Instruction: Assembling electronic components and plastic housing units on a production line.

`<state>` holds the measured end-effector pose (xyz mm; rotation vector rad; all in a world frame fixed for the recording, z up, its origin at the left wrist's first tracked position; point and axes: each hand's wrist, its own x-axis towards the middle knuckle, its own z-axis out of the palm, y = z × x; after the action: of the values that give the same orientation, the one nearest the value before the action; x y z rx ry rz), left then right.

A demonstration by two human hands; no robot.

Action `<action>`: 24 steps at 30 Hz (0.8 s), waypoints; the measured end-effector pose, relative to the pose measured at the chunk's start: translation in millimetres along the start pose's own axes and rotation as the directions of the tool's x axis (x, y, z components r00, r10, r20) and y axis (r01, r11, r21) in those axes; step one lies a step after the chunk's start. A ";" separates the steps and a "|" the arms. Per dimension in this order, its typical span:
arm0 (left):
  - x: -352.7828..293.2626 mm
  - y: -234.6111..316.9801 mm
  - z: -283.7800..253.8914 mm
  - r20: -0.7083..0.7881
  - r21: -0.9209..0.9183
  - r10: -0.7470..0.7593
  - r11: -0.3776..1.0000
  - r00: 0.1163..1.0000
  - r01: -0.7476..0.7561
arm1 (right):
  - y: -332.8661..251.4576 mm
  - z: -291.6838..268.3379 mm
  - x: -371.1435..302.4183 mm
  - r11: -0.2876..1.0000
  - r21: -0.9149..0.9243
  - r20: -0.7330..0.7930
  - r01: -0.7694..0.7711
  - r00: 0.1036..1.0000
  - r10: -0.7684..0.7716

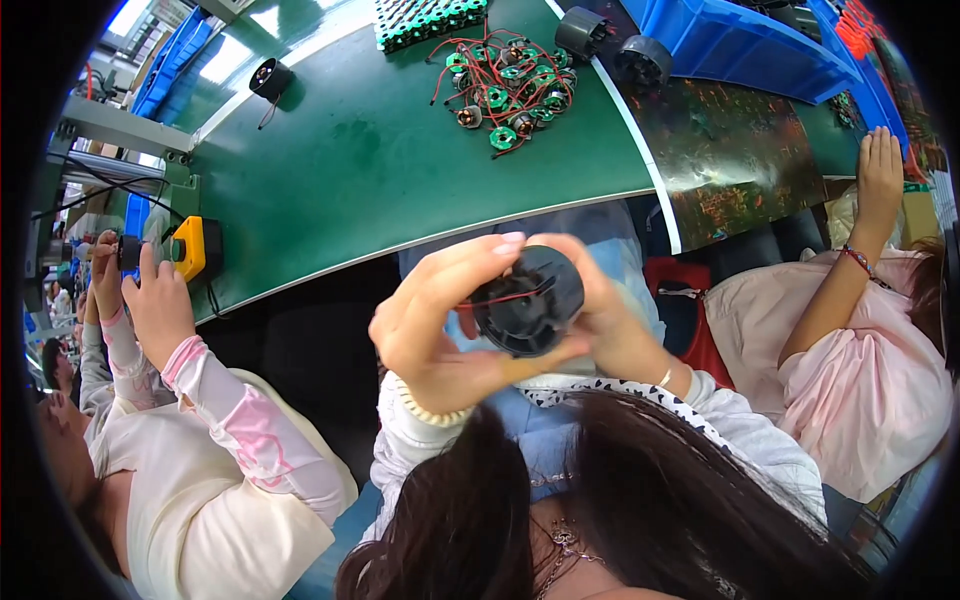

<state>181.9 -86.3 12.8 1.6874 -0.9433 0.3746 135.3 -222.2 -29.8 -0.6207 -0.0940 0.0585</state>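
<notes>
Blue bin, far left (170, 68): stands beyond the left end of the worktop; we cannot make out its contents.
Co-worker's hand, left (160, 300): raised beside a dark round part (128, 253).
Yellow box (203, 250): at the worktop's left edge, a green button on its side.
Lone black cup (269, 79): tipped on the green worktop (330, 190), red wire trailing from it.
Left hand (425, 325): fingers curved, spread to the part's width, gripping the left side of the black housing.
Green-and-white block (430, 22): at the far edge, rows of small round cells across it.
Wired boards (505, 95): we see a loose heap of green discs and tangled red leads, lying in no container.
Black housing (535, 305): held clear of the worktop, before its near edge; ribbed face towards us, a red wire crossing it.
Right hand (605, 305): fingers bent round the housing's right side, parted only by its width.
Two black cups (643, 62): near the heap; contents unclear.
Blue crate (745, 50): dark items inside; we cannot identify them.
Co-worker's hand, right (880, 165): raised by another blue bin (870, 95).
</notes>
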 end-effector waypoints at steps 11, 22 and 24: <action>0.1 14.7 22.7 -0.069 0.141 0.046 0.989 0.997 -0.036 | 10.5 3.4 -14.3 0.912 -0.367 -0.202 0.183 0.942 -0.270; 11.6 -3.0 12.0 -0.022 0.456 -0.025 0.890 0.999 0.032 | -53.7 -17.7 15.1 0.074 -0.917 0.340 0.392 0.865 -0.369; 12.0 -13.4 10.2 -0.010 0.507 0.015 0.862 1.000 -0.007 | -60.7 -9.3 23.6 -0.071 -0.896 0.429 0.438 0.816 -0.386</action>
<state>197.3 -99.5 8.5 2.1541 -0.8912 0.6890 161.4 -274.9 -0.3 -2.0425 -0.3987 -0.7229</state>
